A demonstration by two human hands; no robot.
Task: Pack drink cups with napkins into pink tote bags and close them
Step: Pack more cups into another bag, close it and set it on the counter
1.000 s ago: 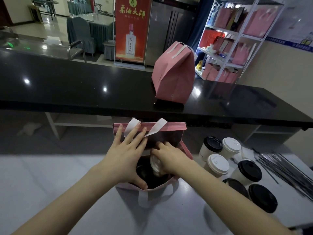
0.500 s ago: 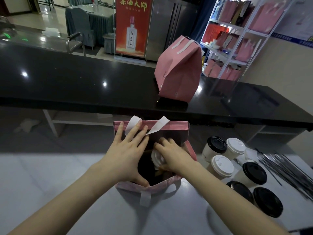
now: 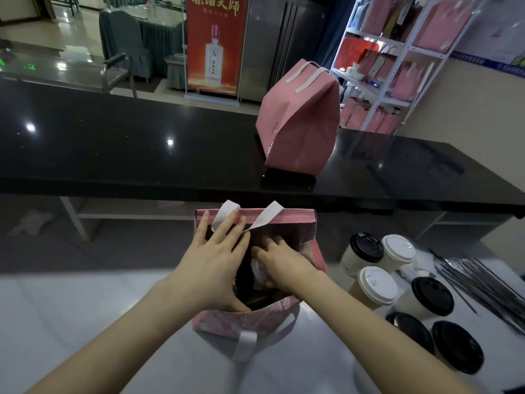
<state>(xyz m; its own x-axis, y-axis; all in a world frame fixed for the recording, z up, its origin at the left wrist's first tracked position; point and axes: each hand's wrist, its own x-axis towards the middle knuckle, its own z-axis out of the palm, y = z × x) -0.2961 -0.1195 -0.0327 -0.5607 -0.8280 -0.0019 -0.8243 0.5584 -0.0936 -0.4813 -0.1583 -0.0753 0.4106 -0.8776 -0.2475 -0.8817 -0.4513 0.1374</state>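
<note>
An open pink tote bag point(image 3: 241, 325) with white handles stands on the white table in front of me. My left hand point(image 3: 216, 263) lies flat with straight fingers against the bag's far wall and its handle, thumb on the near rim, spreading the mouth. My right hand point(image 3: 284, 265) reaches down into the bag, fingers curled over a white-lidded cup point(image 3: 258, 275) inside. The bag's inside is dark; what else lies there is unclear. Several more cups wait to the right, white-lidded point(image 3: 377, 285) and black-lidded point(image 3: 431, 297). A closed pink tote bag point(image 3: 301, 129) stands on the black counter.
The black counter point(image 3: 113, 155) runs across behind the bag. A bundle of dark straws point(image 3: 483, 282) lies at the right of the table. A white shelf point(image 3: 397, 64) with more pink bags stands at the back right. A red banner point(image 3: 216, 44) is behind the counter.
My right hand has shifted slightly inside the bag, on the white-lidded cup. The left hand stays pressed on the bag's far wall. The camera has tilted a little.
</note>
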